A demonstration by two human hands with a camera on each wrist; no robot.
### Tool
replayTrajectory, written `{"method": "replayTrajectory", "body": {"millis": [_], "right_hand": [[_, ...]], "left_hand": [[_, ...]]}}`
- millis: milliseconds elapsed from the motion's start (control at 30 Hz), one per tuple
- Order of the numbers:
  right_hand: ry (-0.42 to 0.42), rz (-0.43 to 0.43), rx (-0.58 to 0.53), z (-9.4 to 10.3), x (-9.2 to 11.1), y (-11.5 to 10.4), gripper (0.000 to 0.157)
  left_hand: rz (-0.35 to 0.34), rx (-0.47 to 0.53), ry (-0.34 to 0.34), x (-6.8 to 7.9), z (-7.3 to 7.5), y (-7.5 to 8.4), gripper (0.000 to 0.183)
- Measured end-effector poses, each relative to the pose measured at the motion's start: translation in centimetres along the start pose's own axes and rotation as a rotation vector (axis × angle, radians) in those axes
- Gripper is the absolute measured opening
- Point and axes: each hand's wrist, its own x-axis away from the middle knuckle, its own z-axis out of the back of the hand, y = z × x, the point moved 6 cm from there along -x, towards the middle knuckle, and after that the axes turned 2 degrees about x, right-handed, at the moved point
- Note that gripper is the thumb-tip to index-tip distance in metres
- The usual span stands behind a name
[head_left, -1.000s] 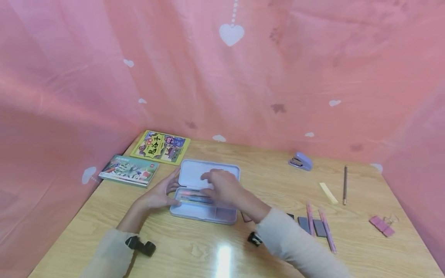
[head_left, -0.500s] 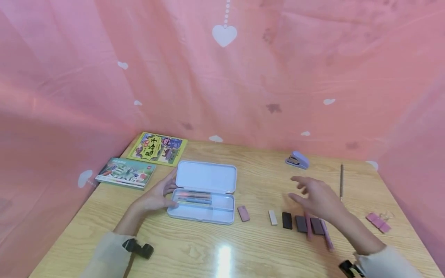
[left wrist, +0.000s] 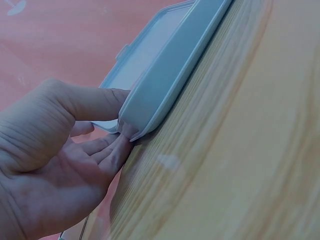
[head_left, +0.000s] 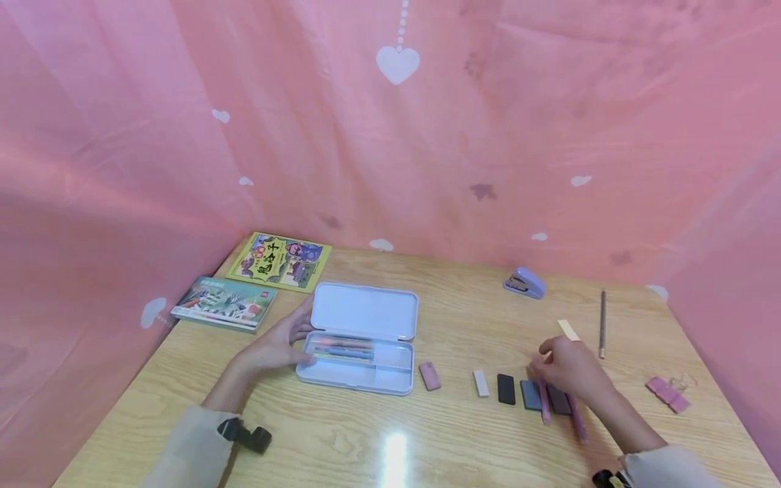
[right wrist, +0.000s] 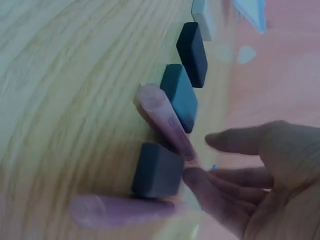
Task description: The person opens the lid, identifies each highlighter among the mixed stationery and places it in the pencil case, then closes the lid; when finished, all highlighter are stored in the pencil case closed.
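A pale blue pencil case (head_left: 365,310) lies with its lid raised, several pens (head_left: 343,348) inside its rear compartment. My left hand (head_left: 276,344) grips its left end; in the left wrist view the thumb lies at the rim and the fingers (left wrist: 112,152) curl against the end. Over on the right, my right hand (head_left: 572,371) is low over a pink pen (right wrist: 167,120), thumb and forefinger parted at its far end. This pen lies between a blue-grey block (right wrist: 180,97) and a dark grey block (right wrist: 157,172). A second, purplish pen (right wrist: 120,211) lies beyond the dark block.
A pink block (head_left: 430,376), a white block (head_left: 481,383) and a black block (head_left: 506,389) lie between case and pens. Further back are a purple stapler (head_left: 525,282), yellow strip (head_left: 569,330) and pencil (head_left: 603,325). Pink binder clips (head_left: 668,394) lie right, books (head_left: 224,303) left.
My right hand has left the pencil case, swung right across the table and come down at the pink pen. The left hand has stayed on the case.
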Motion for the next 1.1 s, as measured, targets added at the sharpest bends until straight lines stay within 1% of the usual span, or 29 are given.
{"method": "replayTrajectory", "body": {"millis": [67, 133, 200, 267, 367, 467, 633, 733, 833, 967, 1100], "right_hand": [[0.032, -0.02, 0.022, -0.5, -0.1, 0.2, 0.014], [0.058, -0.045, 0.044, -0.9, -0.2, 0.3, 0.016], [0.067, -0.059, 0.045, -1.1, -0.2, 0.4, 0.016], [0.053, -0.065, 0.022, -0.9, -0.3, 0.4, 0.015], [0.019, -0.071, -0.04, -0.1, -0.4, 0.3, 0.023], [0.002, -0.048, -0.065, 1.1, -0.6, -0.3, 0.033], [0.017, 0.027, -0.045, 2.8, -1.4, -2.1, 0.03], [0.014, 0.072, -0.034, 3.2, -2.4, -3.9, 0.029], [0.012, 0.161, -0.035, 3.0, -3.8, -6.6, 0.025], [0.004, 0.278, -0.05, 2.2, -5.9, -11.3, 0.023], [-0.04, 0.343, -0.077, 0.9, -7.5, -16.5, 0.023]], "left_hand": [[-0.003, 0.0, 0.002, 0.1, -0.1, 0.0, 0.119], [-0.013, 0.014, 0.002, 0.2, -0.1, 0.0, 0.119], [-0.025, 0.025, 0.0, 0.3, -0.1, 0.0, 0.119], [-0.034, 0.036, 0.0, 0.3, -0.1, -0.1, 0.12], [-0.03, 0.027, 0.002, 0.3, -0.1, -0.1, 0.119], [-0.013, 0.007, 0.004, 0.4, -0.1, -0.3, 0.118], [-0.003, -0.014, 0.009, 0.4, 0.1, -0.5, 0.118], [-0.005, -0.015, 0.013, 0.3, 0.2, -0.5, 0.118], [-0.015, -0.015, 0.009, 0.3, 0.2, -0.4, 0.117], [-0.015, -0.023, 0.002, 0.2, 0.0, -0.3, 0.118], [-0.007, -0.017, 0.0, -0.2, 0.0, -0.2, 0.119]]}}
